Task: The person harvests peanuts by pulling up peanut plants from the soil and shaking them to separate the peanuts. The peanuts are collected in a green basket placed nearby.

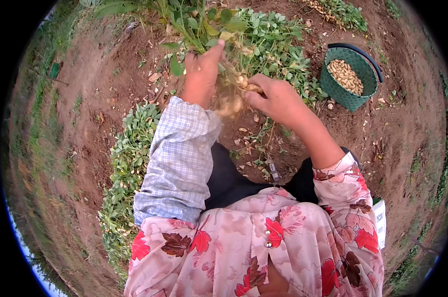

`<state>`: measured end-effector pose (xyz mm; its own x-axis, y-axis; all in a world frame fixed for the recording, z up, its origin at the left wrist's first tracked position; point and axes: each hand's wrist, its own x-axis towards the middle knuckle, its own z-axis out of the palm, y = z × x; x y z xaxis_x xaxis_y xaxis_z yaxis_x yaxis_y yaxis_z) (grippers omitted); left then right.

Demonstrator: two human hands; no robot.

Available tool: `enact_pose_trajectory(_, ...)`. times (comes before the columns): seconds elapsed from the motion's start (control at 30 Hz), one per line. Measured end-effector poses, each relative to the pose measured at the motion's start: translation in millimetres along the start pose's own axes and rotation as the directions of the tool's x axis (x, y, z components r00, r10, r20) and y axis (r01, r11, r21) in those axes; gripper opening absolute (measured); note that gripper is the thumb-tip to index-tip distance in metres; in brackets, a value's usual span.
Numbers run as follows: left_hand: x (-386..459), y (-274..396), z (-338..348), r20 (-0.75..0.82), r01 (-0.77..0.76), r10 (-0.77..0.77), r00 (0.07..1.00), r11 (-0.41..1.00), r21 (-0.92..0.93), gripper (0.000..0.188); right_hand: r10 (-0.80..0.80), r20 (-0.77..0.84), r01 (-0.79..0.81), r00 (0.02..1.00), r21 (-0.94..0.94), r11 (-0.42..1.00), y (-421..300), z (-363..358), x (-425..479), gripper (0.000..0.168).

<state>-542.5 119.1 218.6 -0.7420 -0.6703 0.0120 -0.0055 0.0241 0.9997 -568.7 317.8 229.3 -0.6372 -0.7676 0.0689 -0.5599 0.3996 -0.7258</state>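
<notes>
My left hand (203,70) grips the stems of an uprooted peanut plant (194,24), its leaves pointing away from me. Pods and roots hang on the near side of that hand, partly blurred. Between the thumb and fingers of my right hand (274,96) is a peanut pod (254,88), beside the other pods of the plant; whether it is still attached I cannot tell. To the right of my right hand stands a green woven basket (352,100) with a dark handle, and a heap of peanuts (344,76) lies inside it.
Peanut plants (276,44) lie in a leafy heap beyond my hands, and another leafy row (131,159) runs along my left side. Brown soil (402,141) with scattered pods and dry leaves surrounds me. A white printed bag (380,222) is partly visible by my right elbow.
</notes>
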Motion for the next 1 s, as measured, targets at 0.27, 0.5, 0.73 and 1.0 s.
enact_pose_trajectory(0.27, 17.4, -26.3, -15.5, 0.204, -0.583, 0.584, 0.786, 0.589, 0.559, 0.009, -0.206, -0.160, 0.159, 0.965, -0.261, 0.952, -16.5, -2.3, -0.9, 0.024)
enact_pose_trajectory(0.5, 11.0, -11.4, -7.1, 0.440, -0.573, 0.745, 0.502, -0.094, 0.814, 0.003, 0.158, 0.207, -0.240, 0.966, 0.477, 0.845, -36.3, -0.3, -2.1, 0.027)
enact_pose_trajectory(0.73, 20.6, -35.1, -8.0, 0.227, -0.582, 0.696, 0.682, 0.328, 0.745, 0.003, 0.078, 0.039, -0.087, 0.996, 0.373, 0.924, -46.4, 6.8, -11.3, 0.026)
enact_pose_trajectory(1.0, 10.7, -17.5, -1.1, 0.106, -0.513, 0.564, 0.819, 0.636, 0.576, 0.006, 0.233, 0.281, -0.364, 0.931, 0.769, 0.525, -42.3, 5.9, -11.3, 0.022)
